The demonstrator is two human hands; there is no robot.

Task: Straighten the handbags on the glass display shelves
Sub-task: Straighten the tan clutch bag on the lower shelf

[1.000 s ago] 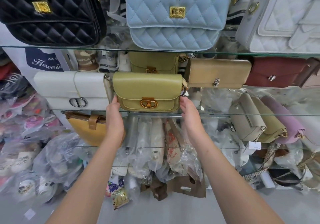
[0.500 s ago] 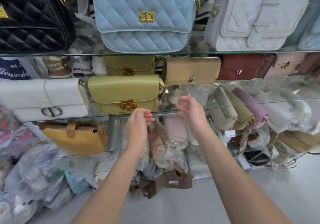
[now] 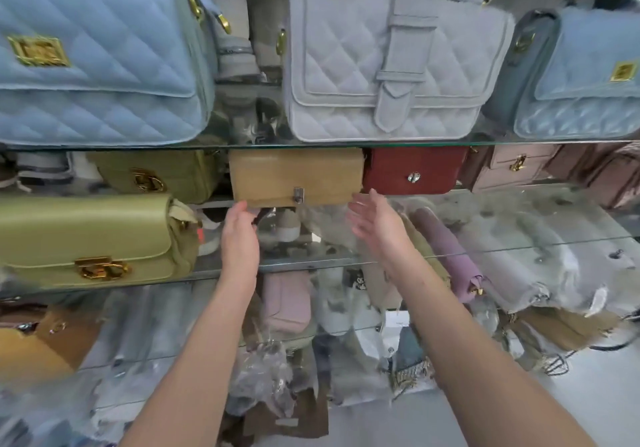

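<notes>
No legible writing or brand text anywhere; the frame is motion-blurred. Clasps show only as gold or silver shapes.

Left hand (image 3: pixel 240 235) reaches up to the lower left corner of the tan handbag (image 3: pixel 296 176), fingers curled loosely at the bag's bottom edge. Whether they touch or pinch it cannot be told through the blur. Right hand (image 3: pixel 375 221) is raised just below the bag's lower right corner, palm turned inward, fingers spread and empty, not closed on anything. Both forearms are bare and rise from the bottom of the frame.

The tan handbag stands on the middle glass shelf (image 3: pixel 519 247), set back, directly under the edge of the upper glass shelf (image 3: pixel 381 142). It is boxy, with a matte woven-looking grain and a small silver clasp at the flap's lower middle.

Just beside it on the right: a dark red handbag (image 3: pixel 414 169), smooth, with a silver turn-lock. Further right is a dusty pink handbag (image 3: pixel 516 168) with a gold clasp. To the left, an olive textured bag (image 3: pixel 162 175) sits behind a smooth olive flap bag (image 3: pixel 90 239) with a gold buckle clasp.

On the upper shelf: a quilted pale blue bag (image 3: pixel 100 66) with a square gold clasp, and a quilted grey-white bag (image 3: pixel 381 66) with a strap-and-tab closure.

Lower down are bags wrapped in crinkled clear plastic, too blurred for detail.
</notes>
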